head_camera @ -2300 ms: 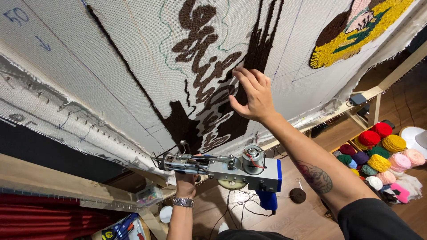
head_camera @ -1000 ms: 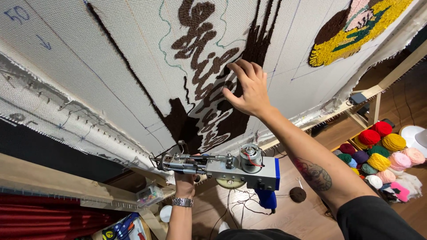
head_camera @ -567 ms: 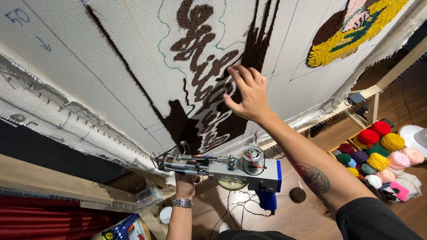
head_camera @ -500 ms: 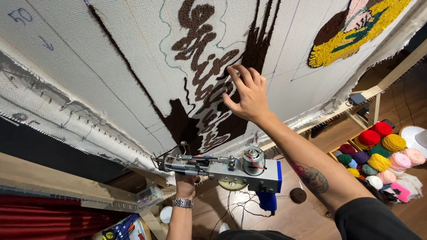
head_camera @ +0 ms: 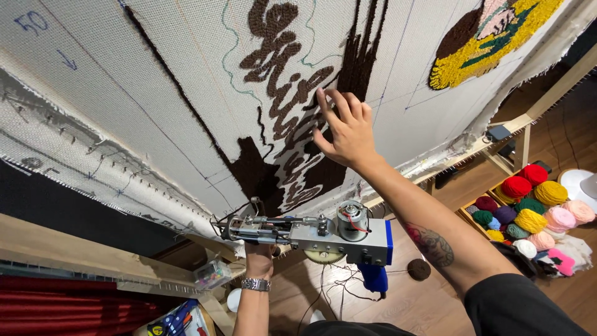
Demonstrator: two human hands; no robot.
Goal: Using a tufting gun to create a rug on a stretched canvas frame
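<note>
Brown tufted yarn [head_camera: 292, 81] forms looping, script-like shapes on the white woven backing cloth [head_camera: 155, 93], which is stretched over a wooden frame [head_camera: 56, 249]. Against the frames just before, the right hand [head_camera: 345, 127] has barely shifted and stays flat on the cloth at the edge of the brown pile, fingers spread wide and holding nothing. The left hand [head_camera: 258, 258], a metal watch [head_camera: 255, 285] at its wrist, is as before: closed from below around the tufting gun [head_camera: 311, 231], a grey metal body with a blue handle, held level beneath the cloth's lower edge. Yellow pile [head_camera: 491, 50] fills the upper right corner. Round yarn balls [head_camera: 535, 208] in many colours sit in a tray on the wooden floor.
</note>
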